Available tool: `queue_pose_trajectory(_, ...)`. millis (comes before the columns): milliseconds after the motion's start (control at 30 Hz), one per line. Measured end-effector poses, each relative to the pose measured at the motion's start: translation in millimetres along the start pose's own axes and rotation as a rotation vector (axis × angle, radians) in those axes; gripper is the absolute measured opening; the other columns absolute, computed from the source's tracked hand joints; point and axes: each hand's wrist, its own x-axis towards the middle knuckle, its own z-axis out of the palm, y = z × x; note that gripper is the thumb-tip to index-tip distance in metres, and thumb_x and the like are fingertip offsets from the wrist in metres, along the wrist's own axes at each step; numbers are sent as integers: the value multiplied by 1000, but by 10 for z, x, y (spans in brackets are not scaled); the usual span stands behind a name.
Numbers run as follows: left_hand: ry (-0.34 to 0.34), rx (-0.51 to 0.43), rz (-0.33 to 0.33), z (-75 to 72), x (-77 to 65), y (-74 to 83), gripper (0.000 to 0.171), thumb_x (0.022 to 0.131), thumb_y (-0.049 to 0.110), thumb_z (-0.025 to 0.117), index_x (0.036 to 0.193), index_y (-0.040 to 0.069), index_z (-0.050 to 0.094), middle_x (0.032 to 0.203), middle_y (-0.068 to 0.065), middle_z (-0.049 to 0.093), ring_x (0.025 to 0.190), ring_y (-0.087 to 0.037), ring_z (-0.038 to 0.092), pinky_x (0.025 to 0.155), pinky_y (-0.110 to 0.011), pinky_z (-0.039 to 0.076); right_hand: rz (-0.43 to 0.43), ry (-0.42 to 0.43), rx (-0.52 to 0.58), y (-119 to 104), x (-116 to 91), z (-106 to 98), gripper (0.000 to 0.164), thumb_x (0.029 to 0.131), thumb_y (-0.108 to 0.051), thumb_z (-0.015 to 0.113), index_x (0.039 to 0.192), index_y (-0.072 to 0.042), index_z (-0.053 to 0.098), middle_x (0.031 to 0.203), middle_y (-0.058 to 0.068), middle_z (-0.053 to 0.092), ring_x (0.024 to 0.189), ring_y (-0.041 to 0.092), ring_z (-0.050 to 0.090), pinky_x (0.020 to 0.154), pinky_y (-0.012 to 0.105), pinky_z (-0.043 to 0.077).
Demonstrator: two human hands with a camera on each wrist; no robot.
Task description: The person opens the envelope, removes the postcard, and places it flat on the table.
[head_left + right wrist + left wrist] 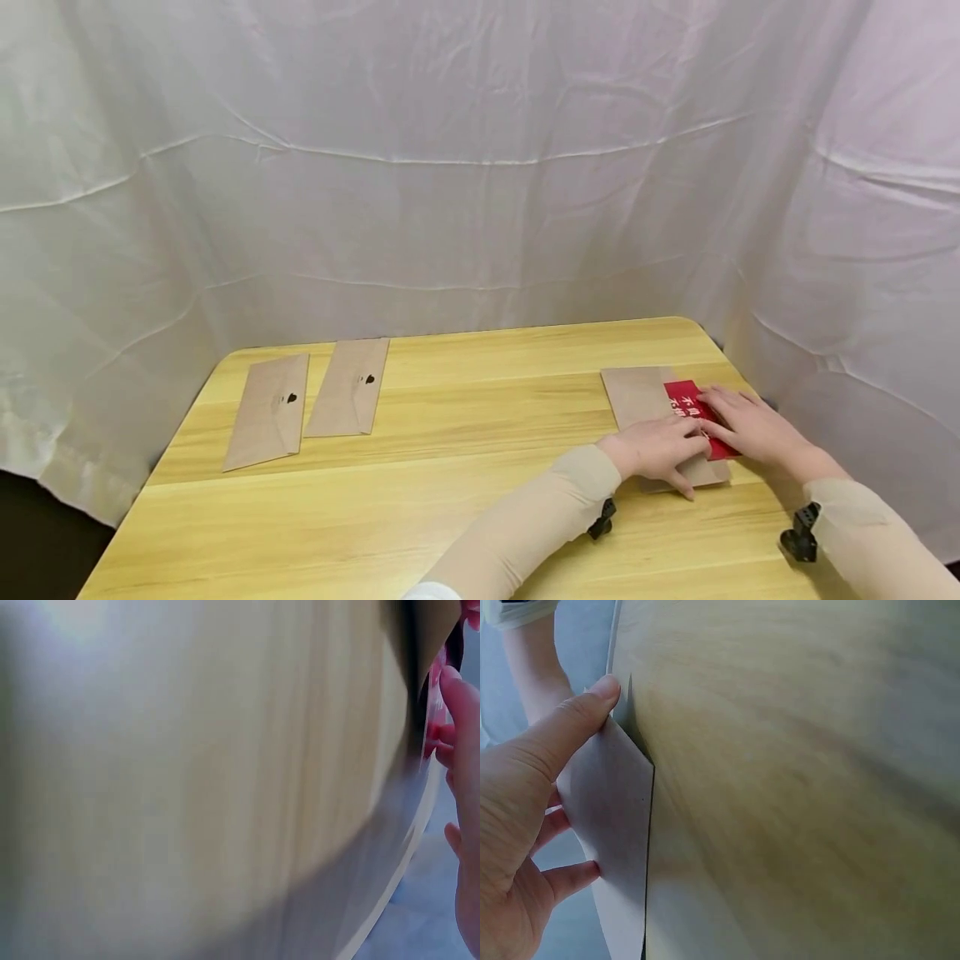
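At the table's right side lies a kraft paper envelope [636, 392], its near edge lifted a little off the wood in the left wrist view. On it sits a red packet [681, 393] with white characters. The left hand [658, 450] holds the kraft envelope, thumb by its near edge and fingers over its top; its fingertips reach the red packet. From the right, the right hand [753, 425] grips the red packet's outer edge, thumb and fingers curled at it in the right wrist view. Both hands nearly meet, covering part of the packet.
Two more kraft envelopes, one at the far left [258, 412] and one beside it [341, 392], lie flat with small dark prints. The wooden table [450, 492] has a rounded far right corner. White curtains [480, 208] hang close around its back and sides.
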Motion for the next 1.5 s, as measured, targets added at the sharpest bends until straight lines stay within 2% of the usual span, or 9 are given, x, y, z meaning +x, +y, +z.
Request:
queue_pose_trajectory(100, 6, 6, -4, 12, 1, -15, 62, 76, 67, 67, 127, 36, 51, 128, 15, 42, 122, 1, 40, 106, -9, 30, 11, -7, 1, -24, 91, -16, 57, 97, -44, 53, 138, -4, 49, 143, 26, 47, 133, 44, 40, 108, 60, 28)
queue_pose_trajectory(300, 19, 38, 13, 22, 4, -33, 62, 77, 68, 65, 128, 36, 52, 126, 14, 43, 120, 1, 41, 106, -9, 30, 52, 1, -6, -6, 274, 41, 63, 98, -47, 50, 143, -3, 46, 143, 24, 47, 133, 43, 41, 107, 64, 31)
queue_pose_trajectory(500, 22, 45, 23, 33, -5, -17, 63, 77, 69, 64, 128, 35, 52, 125, 14, 43, 119, 1, 41, 106, -9, 29, 77, -29, 12, 29, 351, 94, 66, 99, -50, 46, 147, -4, 40, 146, 23, 43, 136, 43, 38, 109, 65, 28)
queue_pose_trajectory(767, 26, 21, 32, 32, -18, 6, 61, 77, 68, 65, 127, 34, 52, 124, 14, 43, 116, 1, 43, 102, -8, 31, 64, 38, 2, 66, 422, 198, 62, 99, -46, 48, 142, 0, 45, 129, 20, 48, 120, 43, 45, 101, 67, 35)
queue_pose_trajectory(867, 22, 17, 33, 22, -20, 9, 60, 77, 67, 65, 126, 33, 53, 124, 14, 43, 115, 1, 42, 101, -8, 31, 51, 99, -10, 66, 439, 227, 55, 98, -42, 52, 136, -1, 51, 119, 15, 50, 113, 37, 45, 98, 64, 37)
queue_pose_trajectory(1000, 28, 20, 42, 12, -21, 10, 60, 78, 67, 65, 125, 32, 53, 124, 13, 43, 115, 1, 42, 101, -8, 31, 32, 158, -47, 64, 453, 236, 48, 97, -38, 55, 128, -1, 55, 114, 15, 51, 111, 37, 44, 96, 61, 37)
queue_pose_trajectory(1200, 26, 30, 37, 15, -23, 21, 61, 78, 67, 65, 126, 33, 53, 126, 14, 43, 117, 1, 42, 102, -8, 30, -2, 188, -131, 84, 429, 206, 39, 96, -31, 58, 119, 0, 54, 113, 18, 49, 110, 40, 45, 96, 60, 36)
queue_pose_trajectory(1500, -19, 10, -11, 31, -19, 39, 61, 77, 68, 64, 127, 37, 51, 122, 16, 43, 113, 3, 42, 99, -8, 34, -4, 215, -238, 136, 315, 87, 40, 92, -29, 63, 118, 1, 56, 109, 20, 49, 103, 39, 46, 84, 54, 38)
